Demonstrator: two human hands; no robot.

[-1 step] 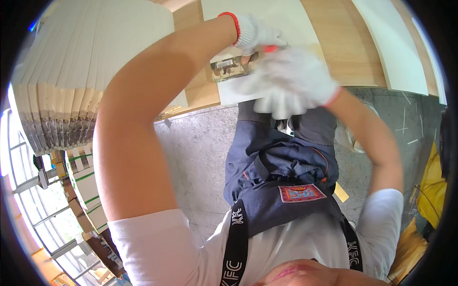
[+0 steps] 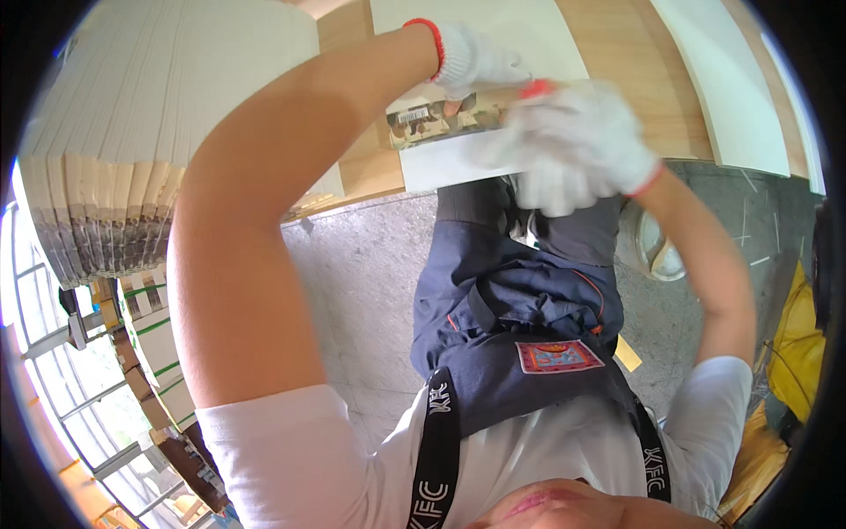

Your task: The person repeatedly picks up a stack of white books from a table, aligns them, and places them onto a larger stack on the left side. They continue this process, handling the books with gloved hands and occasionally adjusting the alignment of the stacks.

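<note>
My left hand (image 2: 476, 63), in a white knit glove with a red cuff, lies on a white sheet (image 2: 476, 22) with its fingers stretched out. Its bare thumb tip rests on a brown printed strip (image 2: 441, 122) that has a barcode and runs across the sheet. Over the strip's right end is my gloved right hand (image 2: 582, 141), smeared by motion, with its fingers curled. A small red thing (image 2: 535, 88) shows at its upper edge, seemingly in its grip; its kind is unclear. The strip's right end is hidden behind this hand.
A tall pile of folded printed sheets (image 2: 176, 115) stands at the left of the wooden table (image 2: 643, 79). Further white boards (image 2: 731, 79) lie to the right. Below are a grey floor (image 2: 352, 256), a round white container (image 2: 656, 242) and a yellow bag (image 2: 793, 344).
My right hand has moved to the right along the printed strip with the red thing, baring more of the strip. My left hand has stayed in place.
</note>
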